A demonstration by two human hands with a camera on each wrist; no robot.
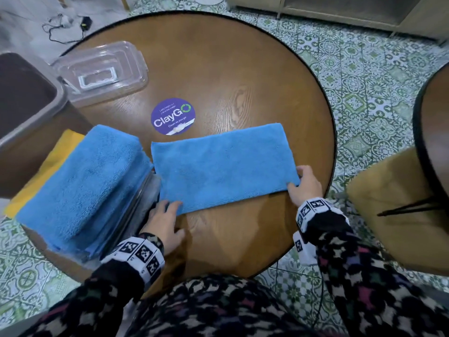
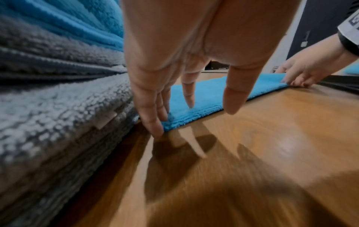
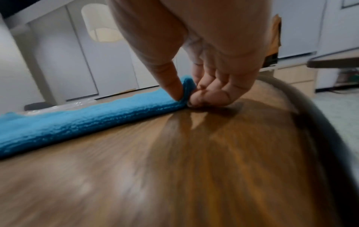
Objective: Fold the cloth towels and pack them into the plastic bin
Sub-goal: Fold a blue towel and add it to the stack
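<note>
A blue towel (image 1: pixel 222 164) lies flat on the round wooden desk (image 1: pixel 243 76), folded into a long strip. The right hand (image 1: pixel 306 184) holds the strip's near right corner: in the right wrist view the thumb (image 3: pixel 170 81) presses on top of the cloth and the curled fingers (image 3: pixel 209 95) are tucked under its edge, so this grip is closed on the towel and lifts the corner a little off the wood. The left hand (image 1: pixel 163 222) is at the opposite near corner. Its fingers (image 2: pixel 153 116) are straight and spread, with the tips touching the towel's edge and the desk beside it; this grip is open and holds nothing.

Just to the left of the left hand stands the clear plastic bin (image 1: pixel 136 210), touching the strip's left end or very near to it. It is full of folded towels (image 1: pixel 80 176), blue on top, rising above its rim. Beyond the strip, away from both hands, are a purple round sticker (image 1: pixel 173 116) and, further left, the clear lid (image 1: pixel 102 71).
</note>
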